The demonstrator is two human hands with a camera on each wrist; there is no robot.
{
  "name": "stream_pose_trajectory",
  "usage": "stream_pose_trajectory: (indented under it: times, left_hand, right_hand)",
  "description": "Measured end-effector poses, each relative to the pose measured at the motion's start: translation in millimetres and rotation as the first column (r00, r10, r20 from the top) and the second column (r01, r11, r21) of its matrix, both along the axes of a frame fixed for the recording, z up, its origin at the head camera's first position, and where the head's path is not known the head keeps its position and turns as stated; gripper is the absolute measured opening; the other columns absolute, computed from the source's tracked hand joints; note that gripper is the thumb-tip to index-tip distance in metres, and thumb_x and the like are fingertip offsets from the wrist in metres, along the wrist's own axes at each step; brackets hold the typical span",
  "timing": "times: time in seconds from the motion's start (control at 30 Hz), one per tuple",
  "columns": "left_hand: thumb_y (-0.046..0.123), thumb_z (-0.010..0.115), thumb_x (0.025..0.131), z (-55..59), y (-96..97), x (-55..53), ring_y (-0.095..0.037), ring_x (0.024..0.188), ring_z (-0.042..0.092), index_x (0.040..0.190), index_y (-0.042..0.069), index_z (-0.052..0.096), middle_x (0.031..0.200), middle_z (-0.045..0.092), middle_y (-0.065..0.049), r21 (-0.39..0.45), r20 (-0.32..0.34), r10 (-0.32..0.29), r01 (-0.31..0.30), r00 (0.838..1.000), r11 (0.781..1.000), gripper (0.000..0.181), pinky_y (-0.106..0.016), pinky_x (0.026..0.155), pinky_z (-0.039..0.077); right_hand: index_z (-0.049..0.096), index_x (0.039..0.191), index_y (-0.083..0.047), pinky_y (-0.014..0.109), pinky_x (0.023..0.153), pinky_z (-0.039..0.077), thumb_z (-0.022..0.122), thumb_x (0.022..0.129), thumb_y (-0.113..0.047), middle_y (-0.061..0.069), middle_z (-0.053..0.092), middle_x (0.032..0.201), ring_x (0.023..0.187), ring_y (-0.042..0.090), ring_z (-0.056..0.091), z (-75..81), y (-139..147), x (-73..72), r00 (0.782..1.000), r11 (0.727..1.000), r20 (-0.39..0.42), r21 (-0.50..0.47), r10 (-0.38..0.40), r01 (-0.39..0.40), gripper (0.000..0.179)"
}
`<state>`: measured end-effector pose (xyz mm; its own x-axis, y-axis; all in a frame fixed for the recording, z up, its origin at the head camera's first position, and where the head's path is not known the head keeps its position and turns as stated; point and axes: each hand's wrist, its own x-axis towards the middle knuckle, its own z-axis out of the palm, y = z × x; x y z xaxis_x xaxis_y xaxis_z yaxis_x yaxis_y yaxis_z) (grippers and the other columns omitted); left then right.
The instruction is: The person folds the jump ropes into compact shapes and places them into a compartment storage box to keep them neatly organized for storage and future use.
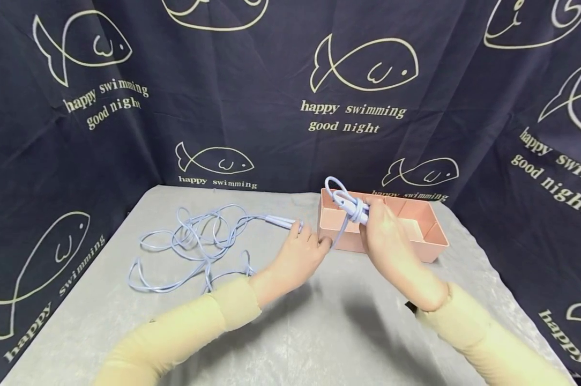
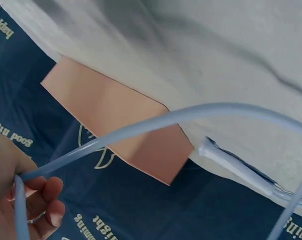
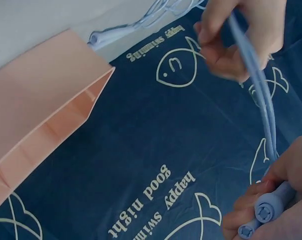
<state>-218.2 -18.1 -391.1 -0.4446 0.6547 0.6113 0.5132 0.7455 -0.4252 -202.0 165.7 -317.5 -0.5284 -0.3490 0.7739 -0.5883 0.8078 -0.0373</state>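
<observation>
My right hand (image 1: 392, 244) grips two light blue jump rope handles (image 3: 269, 208) side by side above the pink box. Loops of the jump rope (image 1: 335, 185) are wound around these handles and stick out past their far ends. A length of rope runs from the bundle to my left hand (image 1: 295, 257), whose thumb and fingers pinch it in the left wrist view. Another light blue jump rope (image 1: 213, 244) lies in loose tangled loops on the left of the table. Its handles (image 1: 280, 220) lie just beyond my left fingers, on the table.
A pink rectangular box (image 1: 348, 243) with inner dividers stands at the back right of the table. Grey cloth (image 1: 290, 343) covers the tabletop. Dark blue curtains (image 1: 281, 107) with fish drawings and lettering hang behind and at both sides.
</observation>
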Motion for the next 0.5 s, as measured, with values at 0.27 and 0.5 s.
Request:
stream_pose_trajectory:
  times: [0.27,0.5]
  left_hand:
    - [0.009,0.049,0.084,4.6,-0.1,22.0,-0.02,0.071,0.052,0.087,0.016,0.055,0.072,0.058,0.001,0.0,-0.044,-0.106,0.106,0.993,0.994,0.01,-0.039,0.081,0.039]
    - [0.005,0.037,0.086,16.2,-0.2,39.0,-0.02,0.067,0.05,0.082,0.015,0.057,0.069,0.055,0.001,-0.002,-0.154,-0.13,0.132,0.979,0.991,0.023,-0.04,0.079,0.041]
  right_hand:
    - [0.045,0.11,0.012,0.047,0.06,0.042,0.054,0.082,0.008,0.024,0.056,0.087,0.073,0.038,0.053,-0.4,7.6,-15.5,0.988,0.985,-0.006,0.079,-0.154,0.154,0.03]
    - [0.048,0.096,0.008,0.047,0.049,0.038,0.045,0.086,0.001,0.02,0.05,0.073,0.063,0.038,0.051,-12.9,7.8,-28.2,0.971,0.952,-0.043,0.192,-0.236,0.24,0.012]
